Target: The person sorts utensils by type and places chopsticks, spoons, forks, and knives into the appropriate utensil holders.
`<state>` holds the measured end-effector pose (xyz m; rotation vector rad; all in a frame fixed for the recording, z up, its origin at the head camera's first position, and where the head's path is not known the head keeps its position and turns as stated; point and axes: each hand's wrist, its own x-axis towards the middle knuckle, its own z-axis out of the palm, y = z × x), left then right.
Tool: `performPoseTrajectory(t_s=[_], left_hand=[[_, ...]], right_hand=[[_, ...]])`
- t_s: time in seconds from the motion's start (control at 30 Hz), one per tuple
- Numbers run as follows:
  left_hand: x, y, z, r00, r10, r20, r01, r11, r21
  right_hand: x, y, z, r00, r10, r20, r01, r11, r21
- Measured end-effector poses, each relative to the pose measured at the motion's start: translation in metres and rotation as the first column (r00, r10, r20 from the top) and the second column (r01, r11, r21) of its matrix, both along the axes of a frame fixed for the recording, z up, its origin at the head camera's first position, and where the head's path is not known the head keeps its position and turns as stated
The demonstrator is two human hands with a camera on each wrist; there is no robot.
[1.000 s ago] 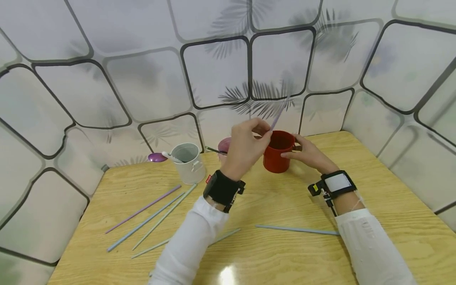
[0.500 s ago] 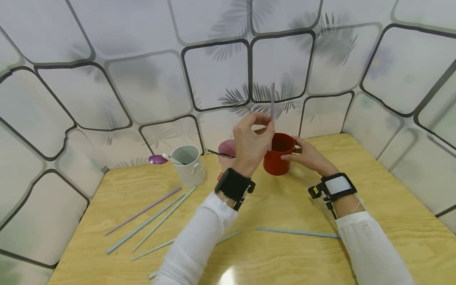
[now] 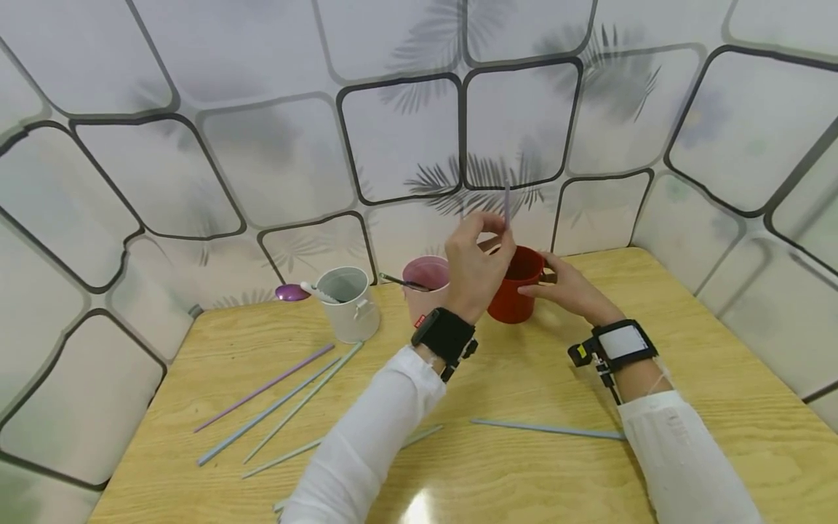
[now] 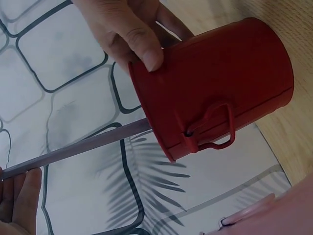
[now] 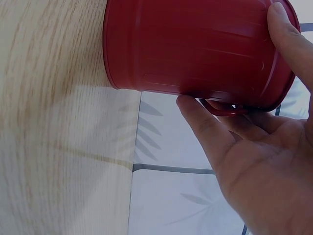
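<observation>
On the wood-grain table (image 3: 556, 371), past the white pail (image 3: 350, 316) and the pink pail (image 3: 420, 300), the left hand (image 3: 476, 266) pinches a pale purple stick (image 4: 98, 141), its lower end at the red cup's (image 3: 511, 302) mouth; lowering it upright should spare the rim. The right hand (image 3: 572, 287) grips the cup's right side, where light, even pressure should prevent tipping.

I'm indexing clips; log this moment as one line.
left hand: pinches lilac stick | lower end: hidden at rim of red bucket | right hand: grips red bucket
</observation>
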<state>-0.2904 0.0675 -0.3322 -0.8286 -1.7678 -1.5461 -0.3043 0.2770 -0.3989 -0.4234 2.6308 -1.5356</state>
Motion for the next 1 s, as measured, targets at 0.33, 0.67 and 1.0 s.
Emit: performPoseTrajectory(t_s=[0.33,0.67,1.0], left_hand=[[-0.007,0.004,-0.016,0.999,0.007,0.044,-0.004,0.998,-0.058],[-0.012,0.006,-0.027,0.996,0.004,0.089,0.005,0.995,-0.099],[-0.016,0.006,-0.036,0.991,0.026,0.135,0.005,0.975,-0.224]], right_hand=[[-0.001,0.0,-0.002,1.0,-0.003,0.02,0.003,1.0,0.005],[-0.001,0.0,-0.001,1.0,-0.007,0.016,0.007,1.0,0.025],[0.001,0.0,0.0,1.0,-0.015,0.014,0.015,0.999,0.032]])
